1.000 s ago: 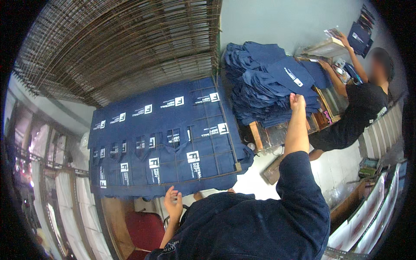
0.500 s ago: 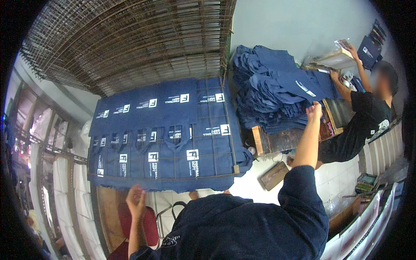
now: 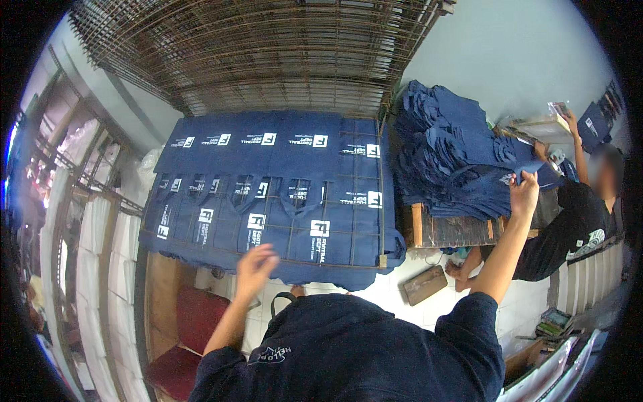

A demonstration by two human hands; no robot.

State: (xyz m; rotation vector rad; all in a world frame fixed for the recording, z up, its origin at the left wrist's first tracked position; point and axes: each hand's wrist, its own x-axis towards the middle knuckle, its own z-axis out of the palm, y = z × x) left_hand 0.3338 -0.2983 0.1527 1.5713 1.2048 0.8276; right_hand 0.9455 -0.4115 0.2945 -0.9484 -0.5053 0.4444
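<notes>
My right hand [image 3: 526, 193] is pinched on the near edge of a navy cloth bag panel [image 3: 492, 175] with a white print. That panel lies on a tall, uneven stack of navy cloth pieces [image 3: 442, 134] at the right. My left hand [image 3: 254, 271] hovers over the front edge of a wire drying rack, fingers loosely apart and holding nothing. Across the rack lie printed navy cloth bags [image 3: 281, 177], in overlapping rows with handle loops showing among them. A thin wire grid [image 3: 383, 201] runs along with these bags.
Raised wire racks [image 3: 254, 60] hang tilted behind the bags. To the right, a co-worker [image 3: 569, 218] in black sits at a wooden work table [image 3: 449, 231]. A red chair [image 3: 201, 321] stands at lower left, and a brown slab [image 3: 424, 286] lies on the tiled floor.
My right hand has come to the edge of the printed panel and closed on it. My left hand has moved rightward and up toward the rack. The view has shifted.
</notes>
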